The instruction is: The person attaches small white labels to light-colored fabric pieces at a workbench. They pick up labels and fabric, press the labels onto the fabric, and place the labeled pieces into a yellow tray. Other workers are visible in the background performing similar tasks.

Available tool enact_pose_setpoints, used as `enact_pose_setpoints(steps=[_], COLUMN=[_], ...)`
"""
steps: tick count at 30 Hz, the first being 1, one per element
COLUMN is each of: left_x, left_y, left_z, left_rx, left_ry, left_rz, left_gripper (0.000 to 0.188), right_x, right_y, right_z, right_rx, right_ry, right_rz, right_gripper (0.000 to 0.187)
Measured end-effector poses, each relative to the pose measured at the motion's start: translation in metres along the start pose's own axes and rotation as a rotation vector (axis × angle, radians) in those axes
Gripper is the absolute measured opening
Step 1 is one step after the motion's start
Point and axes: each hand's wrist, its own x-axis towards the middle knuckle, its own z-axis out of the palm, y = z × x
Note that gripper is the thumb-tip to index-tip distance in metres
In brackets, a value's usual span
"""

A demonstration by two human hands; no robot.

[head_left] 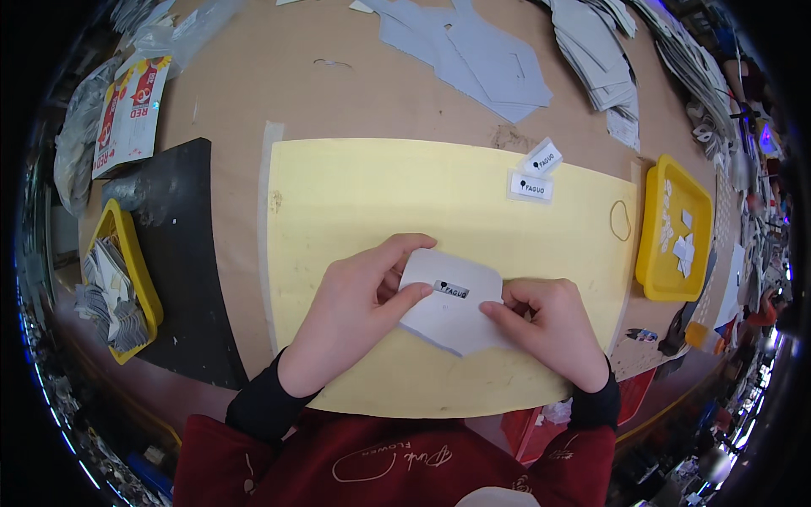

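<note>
A pale grey cut piece of material with a pointed lower edge lies on the yellow mat. A small dark label sits on its upper middle. My left hand pinches the piece at its left side, thumb tip beside the label. On the right edge of the piece rests my right hand, fingers curled and pressing it down. Two white labels in clear sleeves lie further back on the mat, apart from both hands.
A yellow tray with small white pieces stands at the right, another yellow tray with grey pieces at the left. A black sheet lies beside the mat. Stacks of grey cut shapes cover the far table. A rubber band rests on the mat.
</note>
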Motion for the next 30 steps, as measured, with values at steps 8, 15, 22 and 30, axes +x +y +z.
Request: enact_pose_setpoints(steps=[8, 15, 22, 30], left_x=[0.006, 0.007, 0.006, 0.006], left_y=[-0.001, -0.003, -0.003, -0.004], left_z=[0.005, 0.008, 0.010, 0.014], left_rx=[0.076, 0.090, 0.173, 0.142], left_ry=[0.042, 0.065, 0.099, 0.133], left_rz=[0.045, 0.072, 0.115, 0.100], left_gripper=[0.038, 0.037, 0.040, 0.049], right_x=[0.005, 0.006, 0.006, 0.006], right_y=[0.005, 0.005, 0.005, 0.004], right_z=[0.003, 0.003, 0.003, 0.002], right_rx=[-0.075, -0.078, -0.070, -0.089], right_ry=[0.039, 0.055, 0.047, 0.036], right_rz=[-0.071, -0.077, -0.052, -0.058], right_gripper=[0.028, 0.028, 0.028, 0.029])
